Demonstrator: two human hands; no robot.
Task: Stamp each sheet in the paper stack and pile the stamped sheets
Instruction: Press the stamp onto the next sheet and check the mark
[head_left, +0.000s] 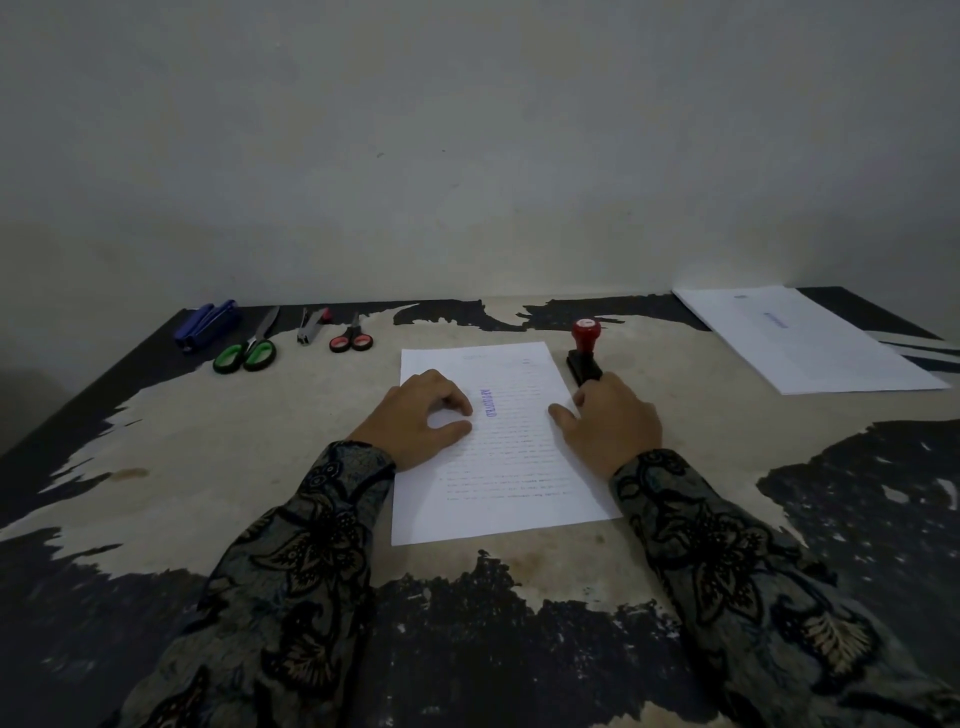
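I count two scissors (244, 354) (351, 341), two staplers (207, 323) (313, 326), one stamp (585, 349) and two paper stacks (498, 467) (810, 343).

You are wearing a long-sleeved shirt in a dark batik-style print; both sleeves reach down to your wrists. On the left sleeve (291, 561) large black flower and leaf shapes sit on a muted grey-green and tan ground, with fine dotted detail near the cuff. Your right sleeve (727, 561) carries the same pattern, plus a pale feathery leaf motif lower down. Your left hand (423, 418) and right hand (608, 423) are bare, without rings, watch or gloves
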